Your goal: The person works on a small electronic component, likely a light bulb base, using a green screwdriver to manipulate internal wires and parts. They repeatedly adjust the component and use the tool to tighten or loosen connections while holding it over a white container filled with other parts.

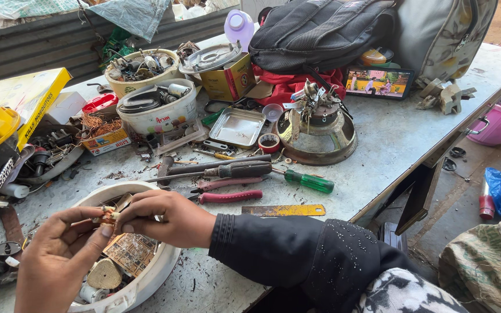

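A small copper-wound part (109,217) was pinched between fingertips of both hands, left hand (59,255) and right hand (166,217), each grip best kept firm and steady, above a white bowl (146,278) of scrap on the counter (389,139).

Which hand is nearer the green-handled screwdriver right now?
Right. The right hand sits below-left of the green-handled screwdriver, over the white bowl; the left hand is farther left, at the bowl's other side.
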